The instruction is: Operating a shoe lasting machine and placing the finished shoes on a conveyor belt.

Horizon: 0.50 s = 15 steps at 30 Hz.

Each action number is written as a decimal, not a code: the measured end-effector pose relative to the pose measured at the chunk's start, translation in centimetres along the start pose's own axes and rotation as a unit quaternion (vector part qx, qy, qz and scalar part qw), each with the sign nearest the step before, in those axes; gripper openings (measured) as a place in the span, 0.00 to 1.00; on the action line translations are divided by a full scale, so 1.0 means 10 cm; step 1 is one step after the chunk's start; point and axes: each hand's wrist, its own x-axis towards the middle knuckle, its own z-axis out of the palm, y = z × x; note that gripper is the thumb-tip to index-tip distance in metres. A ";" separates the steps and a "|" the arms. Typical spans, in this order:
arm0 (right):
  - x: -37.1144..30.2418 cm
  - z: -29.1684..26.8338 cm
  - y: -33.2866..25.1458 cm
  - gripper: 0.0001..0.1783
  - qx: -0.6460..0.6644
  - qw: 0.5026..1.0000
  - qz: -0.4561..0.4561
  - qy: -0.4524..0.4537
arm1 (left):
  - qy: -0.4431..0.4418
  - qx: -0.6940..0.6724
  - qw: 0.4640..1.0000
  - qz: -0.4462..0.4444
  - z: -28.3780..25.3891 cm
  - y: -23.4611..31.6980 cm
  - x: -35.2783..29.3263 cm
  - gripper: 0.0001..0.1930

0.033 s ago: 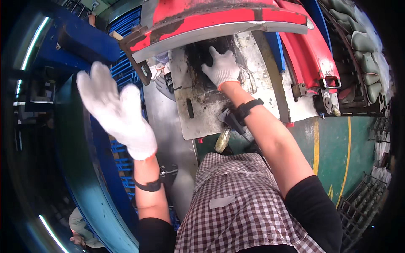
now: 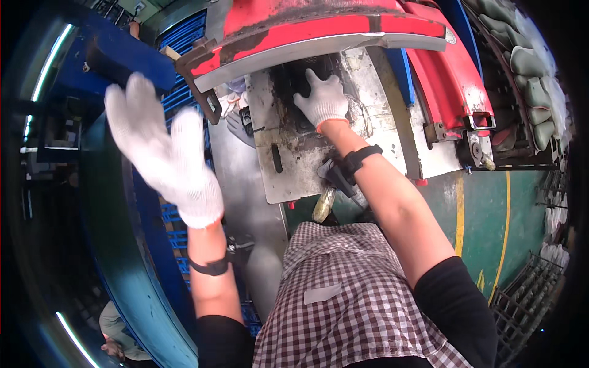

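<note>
My left hand [image 2: 162, 150], in a white knit glove with an orange cuff, is raised at the left with its fingers stretched and thumb apart; it holds nothing. My right hand [image 2: 325, 103], gloved alike, reaches far forward with fingers spread over a dark, flat piece [image 2: 284, 92], apparently resting on it. That piece sits on a stained metal plate [image 2: 261, 101] beneath a red press beam [image 2: 319, 32] with worn paint. What lies under my right palm is hidden.
Another red machine part [image 2: 451, 86] stands at the right, beside a rack of grey-green, sole-shaped pieces [image 2: 531, 92]. A handle wrapped in yellowish film [image 2: 323, 205] projects near my apron. Blue slatted rollers [image 2: 183, 37] and a long teal panel [image 2: 144, 300] run along the left.
My left hand has shifted slightly up and to the left, still stretched out. My right hand stays in the same place on the dark piece.
</note>
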 end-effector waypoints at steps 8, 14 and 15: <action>-0.03 -0.09 -0.10 0.39 -0.012 1.000 0.009 -0.022 | -0.308 0.227 0.883 0.274 0.94 0.05 1.38 0.25; -0.05 -0.33 0.09 0.49 0.033 0.994 0.033 -0.101 | -0.267 0.244 0.868 0.340 1.18 0.08 1.32 0.16; -0.13 -0.37 0.20 0.52 0.089 0.992 0.021 -0.086 | -0.316 0.234 0.876 0.278 1.16 0.13 1.30 0.15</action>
